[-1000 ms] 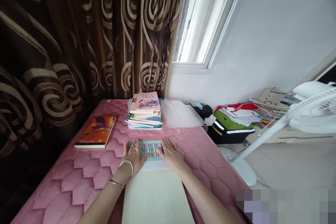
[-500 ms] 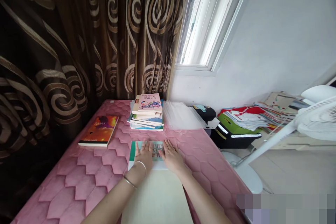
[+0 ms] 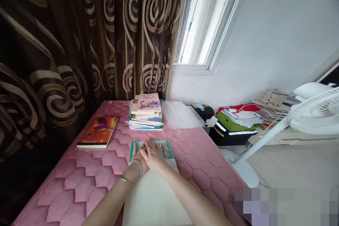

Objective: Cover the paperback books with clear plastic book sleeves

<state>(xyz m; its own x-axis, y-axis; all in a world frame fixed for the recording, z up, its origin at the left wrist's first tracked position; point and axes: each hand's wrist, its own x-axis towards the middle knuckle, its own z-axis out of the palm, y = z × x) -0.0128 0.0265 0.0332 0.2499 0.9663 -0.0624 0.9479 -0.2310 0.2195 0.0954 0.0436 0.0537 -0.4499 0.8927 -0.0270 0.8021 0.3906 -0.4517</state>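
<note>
A green-bordered book [image 3: 169,150] with a picture on its cover lies at the middle of the pink mattress. My left hand [image 3: 140,159] rests flat on its left part, fingers stretched forward; two bracelets circle the wrist. My right hand [image 3: 153,158] lies partly across the left one, its fingers extended and overlapping the left fingers. Neither hand grasps anything. A pale flat panel [image 3: 150,197] stretches from the book toward me, beneath my forearms. Much of the book's cover is hidden under my hands.
An orange book [image 3: 97,132] lies at the left. Stacked books [image 3: 147,113] stand at the back, beside clear plastic sheets [image 3: 182,114]. Off the mattress's right side are a green-and-black bag [image 3: 230,127] with papers and a white fan [image 3: 275,134]. A patterned curtain [image 3: 127,35] hangs behind.
My right hand has moved left from the book's right side onto my left hand, uncovering the right part of the cover. The whole view has shifted slightly.
</note>
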